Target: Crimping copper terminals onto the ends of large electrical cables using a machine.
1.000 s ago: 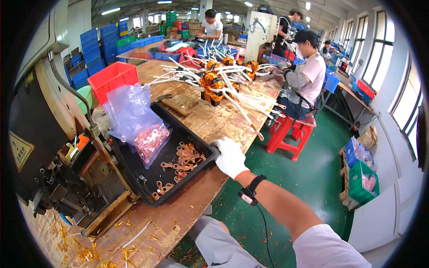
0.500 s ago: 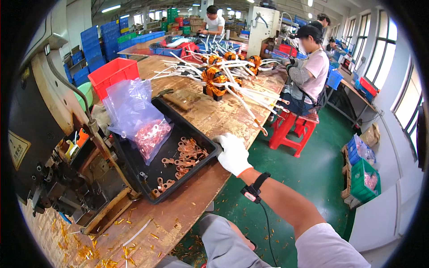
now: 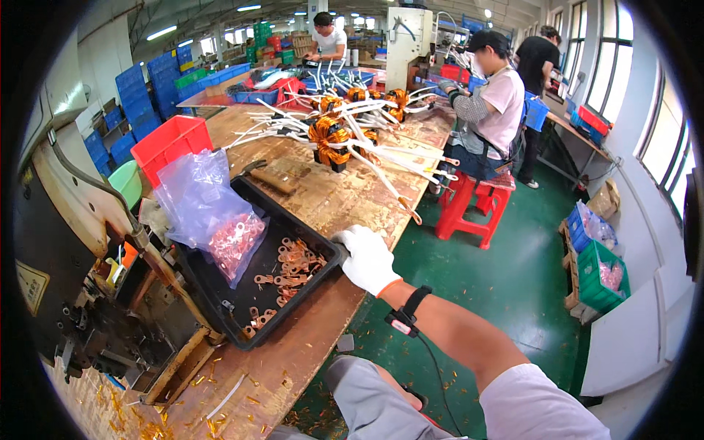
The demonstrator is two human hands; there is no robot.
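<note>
My right hand [image 3: 364, 259], in a white knit glove, grips the right corner of a black plastic tray [image 3: 299, 295], its fingers curled over the rim. In the tray lie several loose copper ring terminals [image 3: 297, 264]. A clear plastic bag [image 3: 192, 192] slumps over the tray's left side, with more copper terminals [image 3: 236, 238] bunched in its lower end. My left hand is out of view.
A greasy press machine [image 3: 110, 315] stands at left, small brass-coloured scraps [image 3: 132, 422] before it. A hammer [image 3: 273, 180] and a red bin [image 3: 172, 147] lie beyond the tray. Copper-wound coils [image 3: 330, 139] with white leads cover the far table. A co-worker [image 3: 499, 110] sits right on a red stool [image 3: 475, 209].
The whole view has shifted a little, moving the table leftward in the picture. My right hand stays on the tray corner. A person in black now shows fully behind the seated co-worker.
</note>
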